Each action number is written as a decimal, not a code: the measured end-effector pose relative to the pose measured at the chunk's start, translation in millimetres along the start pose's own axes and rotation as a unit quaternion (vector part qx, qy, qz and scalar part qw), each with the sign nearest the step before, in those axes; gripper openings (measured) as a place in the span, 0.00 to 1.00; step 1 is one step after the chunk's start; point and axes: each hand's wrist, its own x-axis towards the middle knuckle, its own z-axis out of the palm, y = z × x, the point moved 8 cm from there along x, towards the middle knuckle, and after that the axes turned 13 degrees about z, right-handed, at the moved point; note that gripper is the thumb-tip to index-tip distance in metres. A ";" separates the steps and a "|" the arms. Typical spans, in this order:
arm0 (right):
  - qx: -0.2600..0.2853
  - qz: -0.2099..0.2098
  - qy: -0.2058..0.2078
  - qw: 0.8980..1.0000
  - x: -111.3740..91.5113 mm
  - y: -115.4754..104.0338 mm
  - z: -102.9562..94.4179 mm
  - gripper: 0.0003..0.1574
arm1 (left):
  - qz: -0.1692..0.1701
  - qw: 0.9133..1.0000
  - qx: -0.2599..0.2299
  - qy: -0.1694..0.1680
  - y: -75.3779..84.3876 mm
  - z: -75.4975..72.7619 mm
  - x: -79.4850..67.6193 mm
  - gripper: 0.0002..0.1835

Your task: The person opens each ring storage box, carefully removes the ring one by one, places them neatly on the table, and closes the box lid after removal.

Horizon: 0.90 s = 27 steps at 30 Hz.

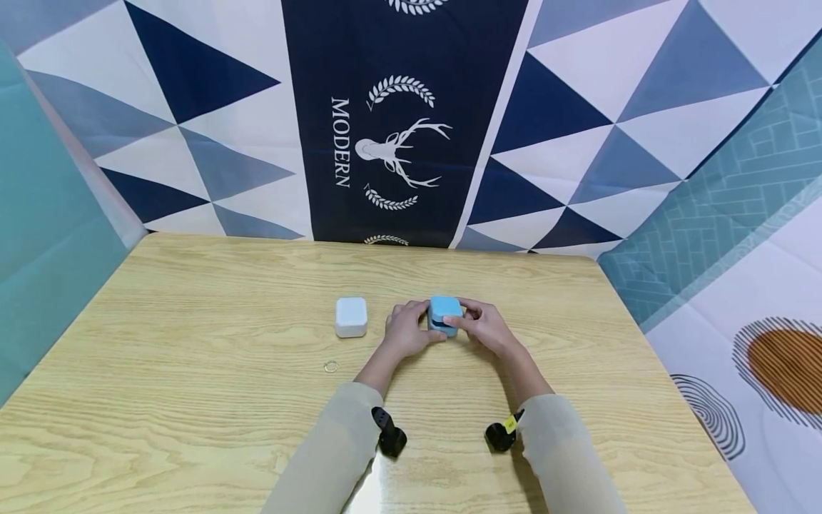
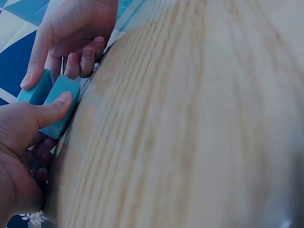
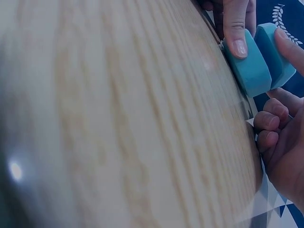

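A small blue ring box [image 1: 446, 307] with rounded corners sits on the table between both hands, its lid parted from its base by a dark gap at the front. My left hand [image 1: 407, 331] grips the base, thumb at the front, fingers along the left side. The right hand [image 1: 488, 330] pinches the lid from the right side. In the left wrist view the lid [image 2: 40, 88] and base [image 2: 64, 102] stand apart at an angle. What lies inside the box is hidden.
Left of the hands stands a white box [image 1: 351, 318] of similar size, closed. A thin gold-coloured ring [image 1: 330, 366] lies on the wooden table [image 1: 193, 371] in front of it. A patterned cloth [image 1: 398, 143] hangs behind the table's far edge.
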 end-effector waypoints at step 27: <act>0.006 0.012 0.012 1.000 25.2 26.9 -2.4 0.39 | -0.002 1.000 0.000 -0.003 1.5 -0.7 -1.4 0.39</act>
